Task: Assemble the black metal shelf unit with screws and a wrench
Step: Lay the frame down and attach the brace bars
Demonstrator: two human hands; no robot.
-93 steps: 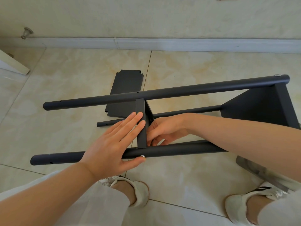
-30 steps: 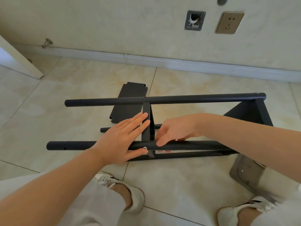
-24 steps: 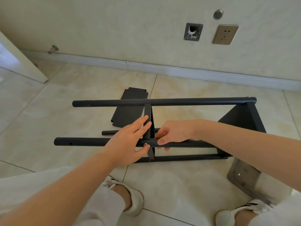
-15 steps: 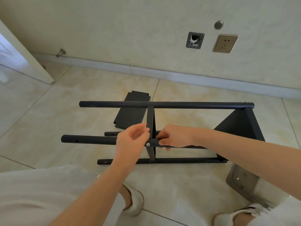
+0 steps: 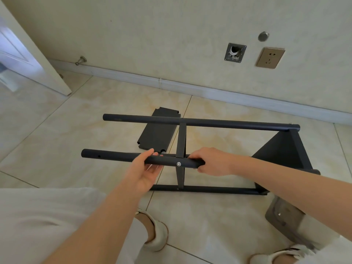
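Observation:
The black metal shelf unit (image 5: 219,123) lies on its side on the tiled floor, its poles running left to right. A shelf panel (image 5: 282,149) is fixed at the right end and a thin middle shelf (image 5: 181,138) stands edge-on. My left hand (image 5: 144,170) wraps the near upper pole (image 5: 110,156) just left of a silver screw (image 5: 178,164). On the other side of that screw, my right hand (image 5: 211,161) grips the same pole. A loose black shelf panel (image 5: 158,134) lies flat behind the frame. No wrench is visible.
A white door (image 5: 28,54) stands open at the far left, with a door stop (image 5: 81,60) on the baseboard. The wall holds a socket (image 5: 270,57) and an open box (image 5: 235,52). A grey object (image 5: 282,218) sits by my right shoe.
Both hands went from resting flat by the middle shelf to closing around the near upper pole. The view pulled back and up, and the frame now looks tipped further over.

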